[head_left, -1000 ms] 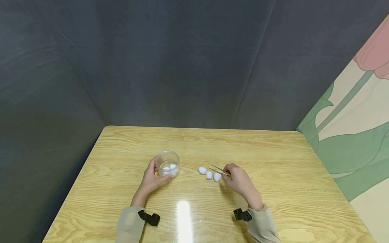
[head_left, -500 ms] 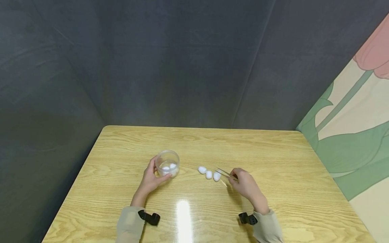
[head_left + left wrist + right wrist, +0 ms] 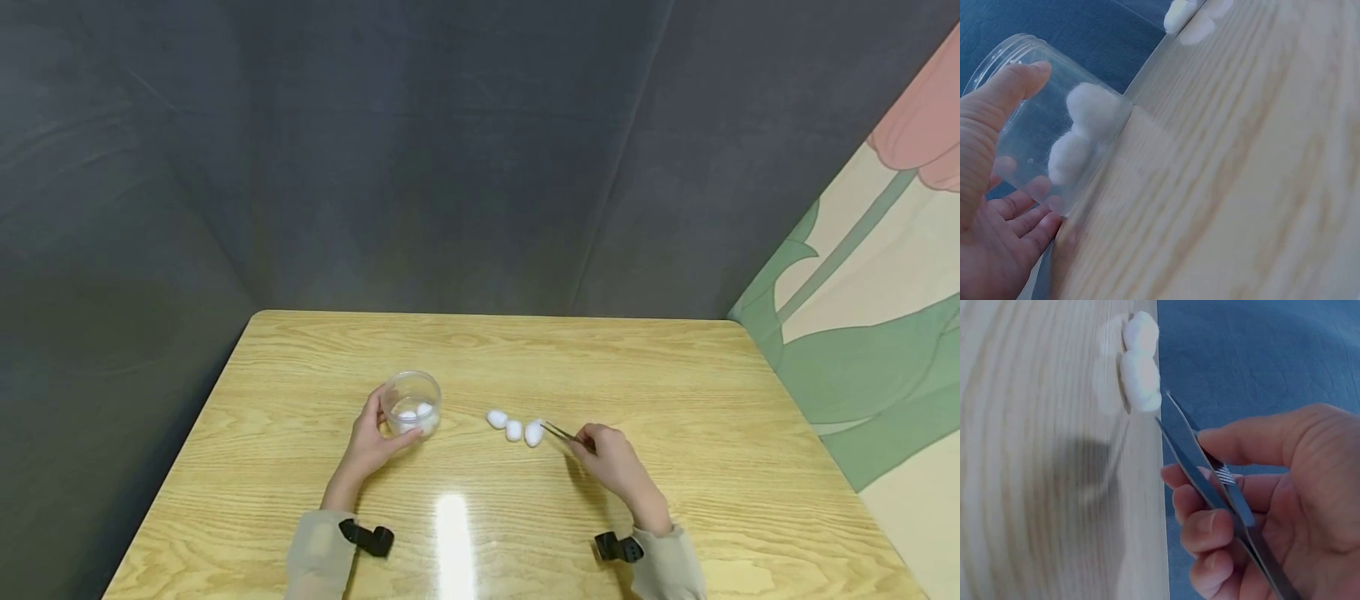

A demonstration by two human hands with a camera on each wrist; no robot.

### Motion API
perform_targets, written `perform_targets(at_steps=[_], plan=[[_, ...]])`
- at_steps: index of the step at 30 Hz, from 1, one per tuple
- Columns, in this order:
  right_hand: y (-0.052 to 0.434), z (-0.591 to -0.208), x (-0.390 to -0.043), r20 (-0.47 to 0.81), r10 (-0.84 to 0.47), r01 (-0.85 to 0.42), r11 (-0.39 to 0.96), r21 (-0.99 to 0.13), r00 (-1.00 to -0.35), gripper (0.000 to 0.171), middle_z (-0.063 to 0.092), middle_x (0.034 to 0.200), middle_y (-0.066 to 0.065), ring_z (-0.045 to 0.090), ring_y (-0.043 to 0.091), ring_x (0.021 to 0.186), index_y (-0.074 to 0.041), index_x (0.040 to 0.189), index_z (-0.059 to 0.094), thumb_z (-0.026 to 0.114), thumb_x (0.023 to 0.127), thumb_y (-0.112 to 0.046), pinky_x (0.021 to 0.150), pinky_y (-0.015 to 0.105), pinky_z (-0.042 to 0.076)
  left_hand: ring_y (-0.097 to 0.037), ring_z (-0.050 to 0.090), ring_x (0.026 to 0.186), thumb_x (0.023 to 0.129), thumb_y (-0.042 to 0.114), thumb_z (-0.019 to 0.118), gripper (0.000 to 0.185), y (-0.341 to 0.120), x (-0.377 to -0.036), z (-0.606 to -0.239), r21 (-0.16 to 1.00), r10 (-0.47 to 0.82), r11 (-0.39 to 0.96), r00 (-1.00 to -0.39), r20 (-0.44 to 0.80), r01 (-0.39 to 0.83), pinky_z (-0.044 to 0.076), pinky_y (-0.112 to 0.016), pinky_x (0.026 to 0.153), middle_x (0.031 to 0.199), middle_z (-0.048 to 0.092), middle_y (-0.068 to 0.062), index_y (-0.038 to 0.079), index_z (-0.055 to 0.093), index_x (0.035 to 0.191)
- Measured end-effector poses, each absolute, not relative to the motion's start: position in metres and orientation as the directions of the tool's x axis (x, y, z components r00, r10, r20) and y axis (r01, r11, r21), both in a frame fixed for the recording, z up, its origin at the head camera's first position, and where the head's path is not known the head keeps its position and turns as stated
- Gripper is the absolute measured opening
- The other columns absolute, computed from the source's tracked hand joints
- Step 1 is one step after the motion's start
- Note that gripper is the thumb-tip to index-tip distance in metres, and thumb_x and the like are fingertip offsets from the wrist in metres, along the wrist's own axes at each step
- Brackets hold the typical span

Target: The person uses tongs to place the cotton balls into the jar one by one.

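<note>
Overview of cotton balls handled on a table; clock directions follow the head view. A dark cloth (image 3: pixel 420 167) hangs beyond the table (image 3: pixel 675 375), towards 12 o'clock. The right hand (image 3: pixel 617 462), at 4 o'clock from the loose balls, is closely curled, with thumb and fingers pinching the tweezers. The left hand (image 3: pixel 371 443), at 8 o'clock from the jar, is half curled, its thumb and spread fingers wrapped about the wall. The clear jar (image 3: pixel 1035 119) stands upright, mouth uncovered, at 9 o'clock from the loose balls; should the left hand slacken or be jolted, the light vessel would probably tip and spill its contents. The tweezers (image 3: pixel 1238 503) point to 10 o'clock, tips parted and holding nothing; squeezed off-centre, they would likely nudge a ball aside or let it slip. Smallest are the cotton balls: at least two in the jar (image 3: pixel 1093 111), and three in a loose row, namely the far ball (image 3: pixel 497 419), the middle ball (image 3: pixel 513 430) and the near ball (image 3: pixel 534 433). The tips lie just beside the near ball; whether they touch it cannot be told. Since the row is close-set, a careless sweep could roll its neighbours.
</note>
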State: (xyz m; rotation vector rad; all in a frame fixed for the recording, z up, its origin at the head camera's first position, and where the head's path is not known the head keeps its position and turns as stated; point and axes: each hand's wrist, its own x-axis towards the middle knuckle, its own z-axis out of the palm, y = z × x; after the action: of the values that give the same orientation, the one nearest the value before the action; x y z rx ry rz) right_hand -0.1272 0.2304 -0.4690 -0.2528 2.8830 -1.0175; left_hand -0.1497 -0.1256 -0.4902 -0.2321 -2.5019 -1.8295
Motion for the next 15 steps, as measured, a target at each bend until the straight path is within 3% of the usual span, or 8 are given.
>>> perform_targets(at_steps=[15], plan=[[0.2258, -0.4743, -0.1245, -0.098, -0.153, -0.05, 0.745, -0.666, -0.983, 0.014, 0.049, 0.056, -0.001, 0.038, 0.01, 0.045, 0.0, 0.081, 0.065, 0.057, 0.091, -0.005, 0.041, 0.021, 0.03, -0.044, 0.045, 0.118, 0.074, 0.003, 0.078, 0.083, -0.1241, -0.1498, -0.4899, 0.944, 0.091, 0.303, -0.99, 0.107, 0.13, 0.034, -0.056, 0.099, 0.136, 0.041, -0.029, -0.004, 0.029, 0.141]])
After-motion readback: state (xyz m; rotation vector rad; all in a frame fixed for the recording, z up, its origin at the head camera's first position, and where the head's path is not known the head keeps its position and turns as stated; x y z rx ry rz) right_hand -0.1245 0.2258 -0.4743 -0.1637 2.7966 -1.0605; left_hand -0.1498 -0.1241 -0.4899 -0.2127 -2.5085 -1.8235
